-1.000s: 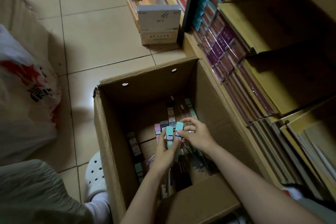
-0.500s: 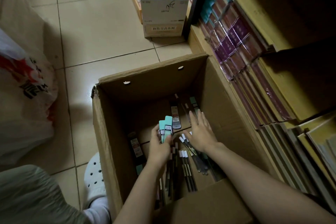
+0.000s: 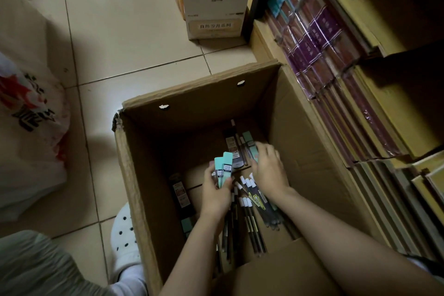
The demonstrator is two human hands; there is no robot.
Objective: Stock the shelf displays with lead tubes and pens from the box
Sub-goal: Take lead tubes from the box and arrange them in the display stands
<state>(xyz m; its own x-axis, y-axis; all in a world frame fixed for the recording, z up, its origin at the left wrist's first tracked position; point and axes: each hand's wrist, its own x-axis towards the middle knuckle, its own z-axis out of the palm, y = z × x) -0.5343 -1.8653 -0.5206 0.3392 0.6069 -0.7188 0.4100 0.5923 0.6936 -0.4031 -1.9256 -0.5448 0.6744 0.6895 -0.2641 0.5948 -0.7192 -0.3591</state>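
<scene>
Tiled floor (image 3: pixel 125 31), open cardboard box (image 3: pixel 134 175) set against shelving (image 3: pixel 396 108) stocked with wrapped notebooks. Left hand (image 3: pixel 216 196) inside box, grip clamped on several mint-capped lead tubes (image 3: pixel 224 169) held upright. Right hand (image 3: pixel 269 168) just beside, fingers extended flat toward more tubes at far end, above loose pens (image 3: pixel 251 218) on box bottom.

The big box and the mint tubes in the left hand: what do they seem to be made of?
The big box looks like corrugated cardboard, matte brown: its walls show fold creases, punched holes and a frayed corner. The mint tubes in the left hand seem to be smooth plastic with printed paper labels; the dim light leaves that uncertain.
</scene>
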